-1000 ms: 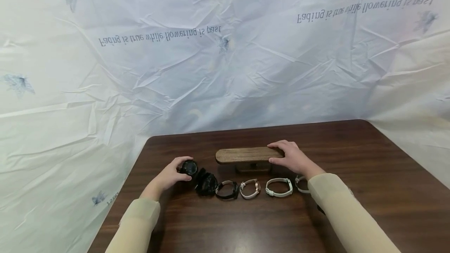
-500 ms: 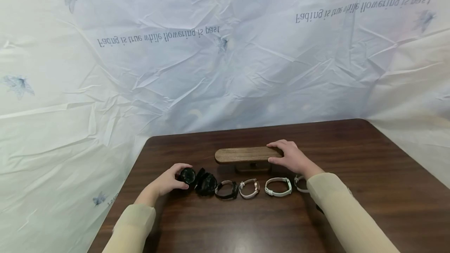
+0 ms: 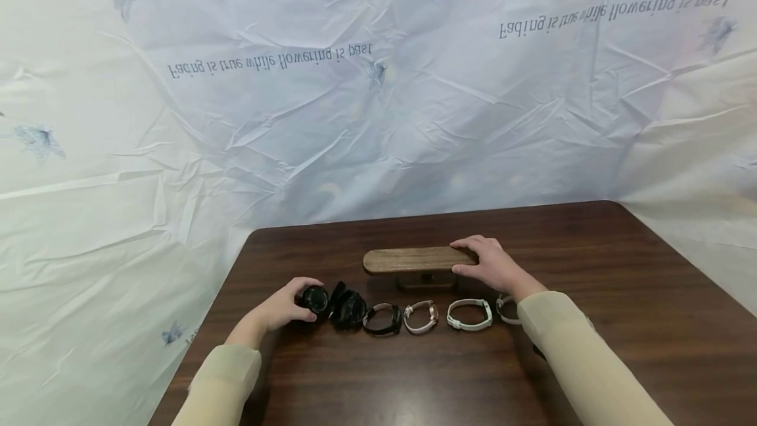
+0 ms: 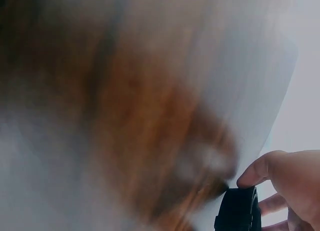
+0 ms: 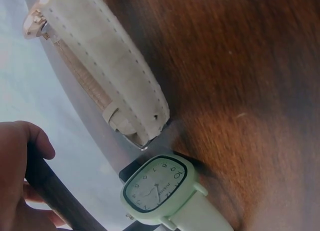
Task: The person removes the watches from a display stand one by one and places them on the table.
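Since a second ago the left hand (image 3: pixel 282 308) has pulled the black watch (image 3: pixel 314 298) down toward the row's left end, fingers curled round it, right beside the next black one (image 3: pixel 349 309). Right hand (image 3: pixel 491 265) grips the wooden stand (image 3: pixel 414 260), which runs left-right behind the row.

left hand (image 3: pixel 282 308): fingers curled, gripping | right hand (image 3: pixel 493 265): gripping, arm extended

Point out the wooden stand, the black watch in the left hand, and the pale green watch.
wooden stand (image 3: pixel 414 260), head view, top board
black watch (image 3: pixel 315 298), head view, its face
pale green watch (image 5: pixel 156 182), right wrist view, its dial
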{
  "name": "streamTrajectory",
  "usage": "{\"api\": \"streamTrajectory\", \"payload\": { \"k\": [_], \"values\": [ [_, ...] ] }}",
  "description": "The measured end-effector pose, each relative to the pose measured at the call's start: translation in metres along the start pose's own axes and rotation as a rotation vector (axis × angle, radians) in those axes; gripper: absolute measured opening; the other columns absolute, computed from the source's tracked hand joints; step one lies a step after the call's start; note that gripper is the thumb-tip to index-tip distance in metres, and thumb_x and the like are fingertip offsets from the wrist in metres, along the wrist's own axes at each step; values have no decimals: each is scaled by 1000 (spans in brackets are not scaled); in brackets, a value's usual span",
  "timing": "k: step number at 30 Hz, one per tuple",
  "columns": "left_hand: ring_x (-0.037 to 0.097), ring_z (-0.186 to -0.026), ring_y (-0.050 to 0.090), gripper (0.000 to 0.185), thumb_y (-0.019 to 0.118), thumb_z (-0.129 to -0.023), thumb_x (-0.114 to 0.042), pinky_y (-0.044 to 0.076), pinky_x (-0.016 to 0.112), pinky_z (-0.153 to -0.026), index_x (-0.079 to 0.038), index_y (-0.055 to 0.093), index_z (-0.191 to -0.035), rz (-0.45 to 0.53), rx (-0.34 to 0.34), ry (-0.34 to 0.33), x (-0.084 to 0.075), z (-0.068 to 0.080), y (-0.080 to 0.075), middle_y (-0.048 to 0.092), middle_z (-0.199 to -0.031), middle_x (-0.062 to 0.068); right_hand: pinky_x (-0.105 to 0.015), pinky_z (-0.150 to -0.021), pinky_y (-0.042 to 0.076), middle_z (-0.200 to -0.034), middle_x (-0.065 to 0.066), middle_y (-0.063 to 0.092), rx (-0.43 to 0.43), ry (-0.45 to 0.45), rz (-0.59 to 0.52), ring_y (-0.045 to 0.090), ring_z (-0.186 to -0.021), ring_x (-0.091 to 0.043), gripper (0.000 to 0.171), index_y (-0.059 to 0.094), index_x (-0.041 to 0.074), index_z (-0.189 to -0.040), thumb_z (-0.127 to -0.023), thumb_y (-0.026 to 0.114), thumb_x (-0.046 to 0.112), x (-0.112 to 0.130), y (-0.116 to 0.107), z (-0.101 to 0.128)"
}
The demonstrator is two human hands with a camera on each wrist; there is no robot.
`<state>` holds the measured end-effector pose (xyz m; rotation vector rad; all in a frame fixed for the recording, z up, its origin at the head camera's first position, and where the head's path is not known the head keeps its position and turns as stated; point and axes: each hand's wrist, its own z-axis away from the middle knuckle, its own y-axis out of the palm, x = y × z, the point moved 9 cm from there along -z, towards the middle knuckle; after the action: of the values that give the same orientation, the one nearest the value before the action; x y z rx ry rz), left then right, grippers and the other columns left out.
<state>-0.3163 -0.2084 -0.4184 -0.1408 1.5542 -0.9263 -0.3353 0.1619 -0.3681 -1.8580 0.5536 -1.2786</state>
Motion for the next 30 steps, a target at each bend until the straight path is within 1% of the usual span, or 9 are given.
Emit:
{"api": "streamTrajectory", "payload": {
  "k": [3,6,10,14,16,19,26,30],
  "values": [
    [23,-95,43,62,73,-66,-17,41,32,-71,-14,46,-122,-25,2,-16,-2,5,2,33,-122,8,-50,-88,28,-123,-4,41,-2,-5,2,27,-116,-31,53,48,21,-122,-76,59,47,1,0,1],
    [23,-100,40,62,73,-66,-20,40,34,-73,-17,46,-122,-77,1,-30,-4,9,5,32,-125,6,-51,-88,28,-124,-4,41,1,-12,9,27,-116,-32,54,48,21,-123,-76,58,48,1,-1,2],
    [24,-104,38,61,73,-66,-24,38,36,-75,-20,48,-121,-145,-19,-44,-5,12,8,31,-126,5,-52,-88,28,-124,-5,40,14,-14,5,26,-117,-32,54,48,21,-123,-77,57,48,2,-1,4],
    [28,-110,33,63,74,-64,-30,37,42,-79,-23,49,-121,-170,-32,-65,-5,15,11,31,-125,2,-53,-89,27,-125,-5,39,23,-2,-3,24,-119,-33,55,48,20,-124,-77,58,47,2,-2,7],
    [30,-114,30,64,74,-64,-33,36,44,-81,-25,48,-122,-182,-27,-78,-4,15,12,30,-125,1,-52,-89,27,-126,-5,39,24,7,-3,24,-119,-33,55,48,21,-124,-77,58,48,1,-3,8],
    [32,-116,28,65,74,-65,-35,36,47,-81,-27,47,-123,-188,-17,-94,-2,15,14,30,-126,1,-53,-89,27,-126,-6,39,24,-2,-2,24,-119,-33,55,47,21,-124,-77,58,48,0,-2,8],
    [33,-117,28,67,73,-65,-38,36,48,-82,-26,46,-125,-178,-8,-96,-3,13,16,29,-127,3,-53,-89,27,-125,-6,40,17,1,1,25,-118,-33,55,47,20,-124,-77,58,47,-1,-2,8],
    [34,-118,26,67,73,-65,-40,34,50,-82,-28,46,-125,-190,-14,-99,-2,13,15,29,-127,2,-52,-89,27,-125,-5,39,24,-5,1,25,-118,-32,54,47,21,-124,-77,58,47,0,-2,7]
  ]
}}
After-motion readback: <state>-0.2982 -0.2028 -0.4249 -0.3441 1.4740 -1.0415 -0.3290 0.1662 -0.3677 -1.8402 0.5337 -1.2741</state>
